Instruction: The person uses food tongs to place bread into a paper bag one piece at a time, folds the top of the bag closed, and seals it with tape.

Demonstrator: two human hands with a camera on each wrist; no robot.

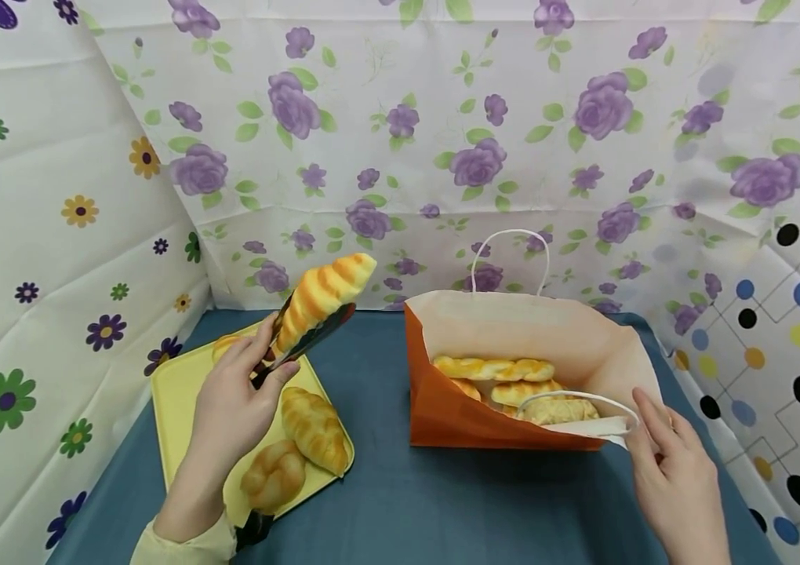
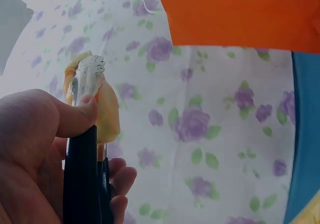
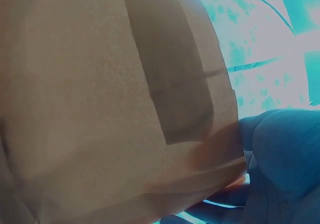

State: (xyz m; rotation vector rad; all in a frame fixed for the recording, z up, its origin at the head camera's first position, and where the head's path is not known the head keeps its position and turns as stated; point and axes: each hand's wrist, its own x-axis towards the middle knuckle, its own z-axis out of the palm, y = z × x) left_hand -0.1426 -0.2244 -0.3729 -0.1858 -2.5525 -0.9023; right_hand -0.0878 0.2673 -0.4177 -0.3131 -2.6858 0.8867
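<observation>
My left hand (image 1: 234,408) grips black-handled tongs (image 2: 80,176), which clamp a long, striped bread roll (image 1: 325,294) above the far side of a yellow tray (image 1: 172,408). On that tray lie a twisted, ridged loaf (image 1: 315,430) and a browner knotted roll (image 1: 274,475); another bread (image 1: 223,345) is mostly hidden behind the hand. At the right, my right hand (image 1: 682,471) pinches the near right corner of an orange paper bag (image 1: 435,400). The bag gapes at the top, and several breads (image 1: 495,369) show inside it.
One white cord handle (image 1: 510,231) stands up at the bag's back, while the front handle (image 1: 576,395) droops over the opening. Blue cloth (image 1: 386,502) covers the table. Flower-patterned sheets (image 1: 400,157) rise behind and left, a dotted one (image 1: 795,377) at right.
</observation>
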